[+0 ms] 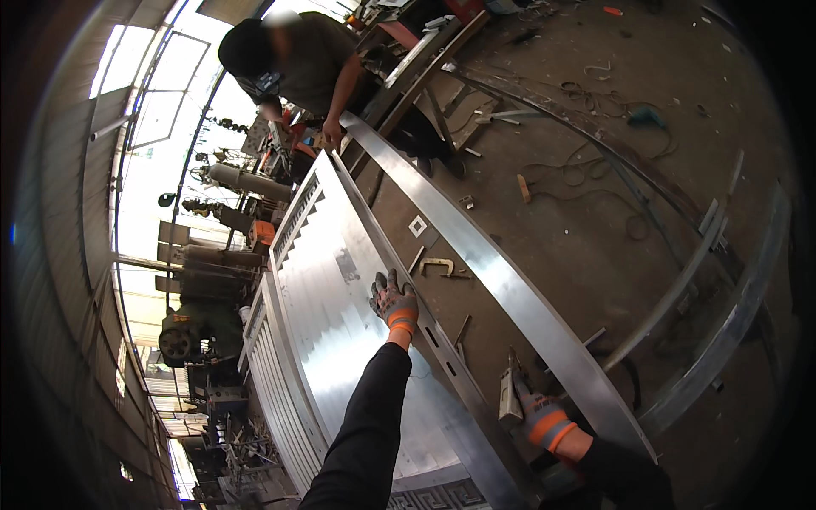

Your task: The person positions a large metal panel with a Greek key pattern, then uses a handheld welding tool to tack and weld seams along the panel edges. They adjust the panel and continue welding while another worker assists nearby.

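Observation:
A large silvery metal gate panel (340, 289) with stepped edges and a key-pattern border lies tilted before me. My left hand (395, 304), in a grey glove with an orange cuff, rests on its right edge, fingers spread. Slots show in that side rail (450, 365) beyond my wrist. At lower right, my gloved right hand (544, 418) is closed around a pale, box-shaped hand tool (510, 395) beside the rail; its exact kind is unclear. A long, flat, shiny metal bar (484, 263) runs from near my right forearm up towards another person.
Opposite stands a person (310, 68) in dark clothes, one hand at the bar's far end. A C-clamp (438, 266), cables (578, 174) and metal offcuts lie on the floor. Curved metal strips (731, 314) are at the right. Machines and gas cylinders (246, 183) stand at the left.

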`<state>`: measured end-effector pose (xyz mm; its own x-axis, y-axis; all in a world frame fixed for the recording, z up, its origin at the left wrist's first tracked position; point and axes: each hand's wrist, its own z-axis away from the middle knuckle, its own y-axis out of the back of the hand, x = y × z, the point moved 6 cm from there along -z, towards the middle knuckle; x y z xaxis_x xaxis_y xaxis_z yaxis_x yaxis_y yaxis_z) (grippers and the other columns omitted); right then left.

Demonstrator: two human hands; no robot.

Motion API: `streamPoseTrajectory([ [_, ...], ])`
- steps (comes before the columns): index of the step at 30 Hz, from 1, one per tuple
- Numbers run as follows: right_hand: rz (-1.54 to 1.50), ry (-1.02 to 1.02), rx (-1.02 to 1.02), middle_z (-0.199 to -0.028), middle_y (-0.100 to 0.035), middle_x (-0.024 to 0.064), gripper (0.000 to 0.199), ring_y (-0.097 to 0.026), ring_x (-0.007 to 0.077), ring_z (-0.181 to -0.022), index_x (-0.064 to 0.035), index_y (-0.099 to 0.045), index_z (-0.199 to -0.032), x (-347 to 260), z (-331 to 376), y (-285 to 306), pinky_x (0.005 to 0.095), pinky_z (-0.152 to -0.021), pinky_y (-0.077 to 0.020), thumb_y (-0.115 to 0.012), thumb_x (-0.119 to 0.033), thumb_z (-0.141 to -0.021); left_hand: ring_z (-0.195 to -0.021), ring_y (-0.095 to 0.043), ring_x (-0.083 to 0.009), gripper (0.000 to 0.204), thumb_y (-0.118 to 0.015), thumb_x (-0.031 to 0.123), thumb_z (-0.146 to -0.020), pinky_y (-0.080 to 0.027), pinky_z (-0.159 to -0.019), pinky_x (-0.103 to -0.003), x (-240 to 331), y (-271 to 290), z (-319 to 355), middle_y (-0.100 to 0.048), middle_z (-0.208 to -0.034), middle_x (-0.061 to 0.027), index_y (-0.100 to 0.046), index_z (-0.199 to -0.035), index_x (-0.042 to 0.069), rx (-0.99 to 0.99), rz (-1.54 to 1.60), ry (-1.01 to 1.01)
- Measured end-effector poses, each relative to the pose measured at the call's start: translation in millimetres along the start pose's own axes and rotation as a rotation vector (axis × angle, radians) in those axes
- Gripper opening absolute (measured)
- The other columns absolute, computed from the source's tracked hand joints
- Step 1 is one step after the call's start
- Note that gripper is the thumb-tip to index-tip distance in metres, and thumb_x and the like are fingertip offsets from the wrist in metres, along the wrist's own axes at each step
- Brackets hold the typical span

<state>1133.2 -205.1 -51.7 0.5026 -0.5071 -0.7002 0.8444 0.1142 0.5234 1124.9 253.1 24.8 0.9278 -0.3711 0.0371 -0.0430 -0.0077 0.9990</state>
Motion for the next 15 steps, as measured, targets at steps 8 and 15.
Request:
streamPoseTrajectory([
  [8, -0.034, 0.025, 0.024, -0.111, -0.081, 0.0233, 0.110, -0.080, 0.0440, -0.103, -0.0076, -0.023, -0.181, -5.0, 2.1, 11.7, 0.0575, -0.088, -0.0622, -0.081, -0.039, -0.092, -0.170, -0.031, -0.0390, 0.066, -0.067, 0.041, -0.106, -0.023, -0.140, -0.051, -0.9, -0.5, 0.6, -0.038, -0.184, -0.0136, -0.055, -0.170, 0.031, 0.014, -0.004, 0.008],
  [15, -0.075, 0.046, 0.043, -0.115, -0.080, 0.0229, 0.065, -0.079, 0.0435, -0.104, -0.0056, -0.061, -0.146, -14.7, 13.7, 31.5, 0.0565, -0.088, -0.0623, -0.082, -0.036, -0.092, -0.170, -0.031, -0.0388, 0.067, -0.067, 0.042, -0.106, -0.023, -0.140, -0.050, -3.0, -2.4, 0.0, -0.038, -0.184, -0.0136, -0.055, -0.170, 0.031, 0.024, 0.005, 0.005],
])
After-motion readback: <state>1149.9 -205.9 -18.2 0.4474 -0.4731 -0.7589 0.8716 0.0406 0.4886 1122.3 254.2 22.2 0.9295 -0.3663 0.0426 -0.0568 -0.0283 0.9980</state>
